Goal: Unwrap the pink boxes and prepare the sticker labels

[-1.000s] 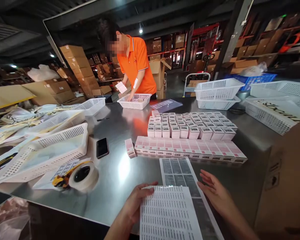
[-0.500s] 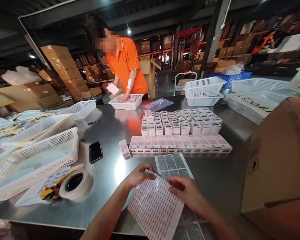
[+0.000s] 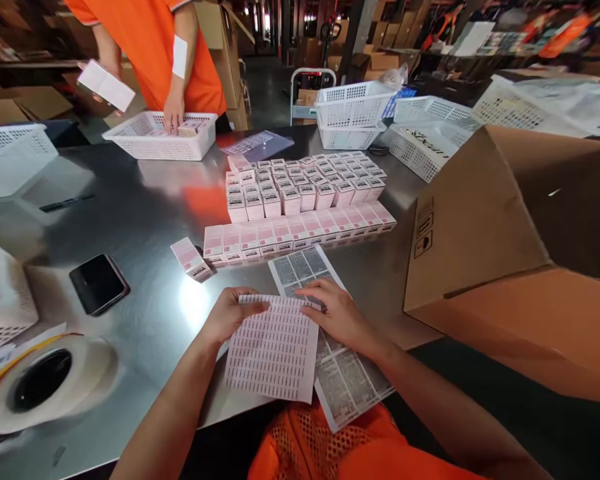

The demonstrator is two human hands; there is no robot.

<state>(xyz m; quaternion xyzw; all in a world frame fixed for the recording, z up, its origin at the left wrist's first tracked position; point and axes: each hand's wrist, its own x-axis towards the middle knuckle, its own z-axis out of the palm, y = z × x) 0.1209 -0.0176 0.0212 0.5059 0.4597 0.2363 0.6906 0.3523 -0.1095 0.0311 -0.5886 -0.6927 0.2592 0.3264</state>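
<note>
A white sheet of small printed labels (image 3: 273, 353) is tilted up over the table's front edge. My left hand (image 3: 233, 313) pinches its upper left corner, thumb on top. My right hand (image 3: 337, 313) is closed at the upper right corner, thumb and fingers at the sheet's edge. Beneath it lies a grey printed sheet with rectangular panels (image 3: 347, 380), partly covered by the labels and my right arm. Beyond my hands stretches a row of small pink-and-white boxes (image 3: 300, 230). Behind that row stands a block of upright boxes (image 3: 305, 190), and a single box (image 3: 190, 259) lies at the left.
An open carton (image 3: 480, 280) stands at the right. A roll of clear tape (image 3: 50, 383) and a phone (image 3: 100, 283) lie left. Across the table, a co-worker in orange (image 3: 155, 60) holds a box over a white basket (image 3: 160, 150). Stacked baskets (image 3: 353, 117) stand farther back.
The camera view has tilted down and turned right. Both hands stay at the label sheet's top edge, and the sheet now sits straighter. The co-worker's hand remains in the basket.
</note>
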